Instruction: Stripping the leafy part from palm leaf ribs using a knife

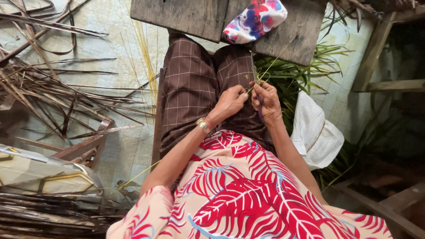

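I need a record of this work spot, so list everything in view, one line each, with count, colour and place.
thin leaf strip: one, pale green, pinched between both hands over the lap
knife: one, dark handle, in the right hand
wooden planks: two, grey, top centre
cloth bundle: one, white with red and blue flowers, on the planks
dry leaf strips: many, brown, left on the floor
green leaves: a bunch, right of the lap
white sack: one, beside the right arm
bracelet: one, gold, left wrist
left hand: fingers closed on the strip
right hand: fingers closed around the knife
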